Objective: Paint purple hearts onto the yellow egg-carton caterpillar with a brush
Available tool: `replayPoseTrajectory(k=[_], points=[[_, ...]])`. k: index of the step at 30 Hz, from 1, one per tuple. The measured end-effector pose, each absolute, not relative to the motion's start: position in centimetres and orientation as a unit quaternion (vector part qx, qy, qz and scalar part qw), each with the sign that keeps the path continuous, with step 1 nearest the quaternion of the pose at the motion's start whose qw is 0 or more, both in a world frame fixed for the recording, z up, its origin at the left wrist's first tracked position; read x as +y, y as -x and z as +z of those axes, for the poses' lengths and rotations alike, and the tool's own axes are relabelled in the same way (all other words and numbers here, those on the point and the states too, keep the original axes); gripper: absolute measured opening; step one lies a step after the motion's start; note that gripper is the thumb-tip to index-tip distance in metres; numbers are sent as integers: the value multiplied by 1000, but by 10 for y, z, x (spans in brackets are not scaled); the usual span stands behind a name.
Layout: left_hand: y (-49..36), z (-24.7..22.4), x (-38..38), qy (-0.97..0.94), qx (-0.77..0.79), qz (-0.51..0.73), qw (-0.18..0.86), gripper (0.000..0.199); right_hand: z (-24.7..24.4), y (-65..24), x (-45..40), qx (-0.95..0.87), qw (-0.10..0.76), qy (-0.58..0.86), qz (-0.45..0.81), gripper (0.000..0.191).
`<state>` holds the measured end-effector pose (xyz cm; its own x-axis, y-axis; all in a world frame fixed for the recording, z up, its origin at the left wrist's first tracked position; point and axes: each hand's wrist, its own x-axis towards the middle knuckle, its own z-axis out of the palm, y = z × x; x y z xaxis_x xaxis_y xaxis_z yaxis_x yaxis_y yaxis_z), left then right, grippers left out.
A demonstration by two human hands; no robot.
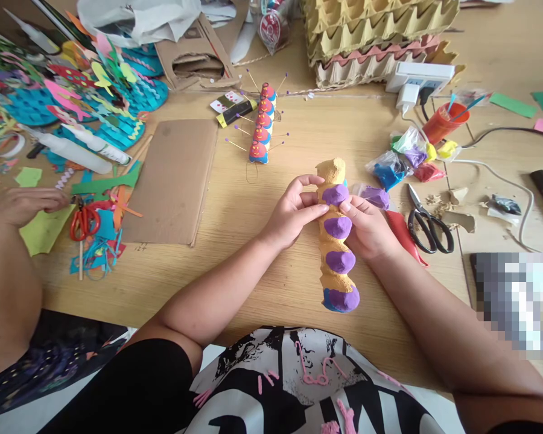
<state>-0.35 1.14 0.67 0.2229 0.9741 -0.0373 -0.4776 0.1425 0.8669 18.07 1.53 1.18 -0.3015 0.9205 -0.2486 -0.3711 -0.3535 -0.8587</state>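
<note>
Between my two hands is a strip of egg carton (333,246), yellow-orange, with purple clay patches on its bumps and some blue at the near end. It stretches lengthwise toward me above the table. My left hand (296,208) grips its left edge near the far end, thumb by the upper purple patches. On the opposite edge, my right hand (366,222) pinches the strip beside the second bump; part of those fingers is hidden behind it. Farther back stands a finished-looking caterpillar (262,123) of red and blue bumps with purple-tipped sticks.
Black-handled scissors (428,223), clay packets (389,172) and an orange cup (446,123) lie to the right. Egg trays (375,36) are stacked behind, near a power strip (420,75). A cardboard sheet (176,175) lies left, by paper scraps and another person's hand (25,205).
</note>
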Motion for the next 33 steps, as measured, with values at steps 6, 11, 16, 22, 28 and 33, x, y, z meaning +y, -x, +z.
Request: replayPoseTrajectory(k=[6, 11, 16, 22, 28, 33], points=[[3, 9, 11, -369, 315, 536, 691, 64, 14, -180, 15, -347, 448, 390, 726, 56], [4, 5, 11, -380, 317, 529, 689, 65, 14, -181, 14, -352, 444, 391, 726, 55], [7, 4, 12, -390, 311, 510, 701, 68, 16, -182, 15, -351, 440, 382, 733, 55], [7, 7, 10, -378, 299, 514, 709, 64, 15, -183, 16, -343, 433, 381, 742, 54], [4, 8, 10, -367, 305, 527, 703, 62, 12, -182, 16, -329, 441, 366, 750, 54], [2, 6, 10, -365, 296, 542, 697, 61, 12, -181, 15, -343, 447, 371, 738, 53]])
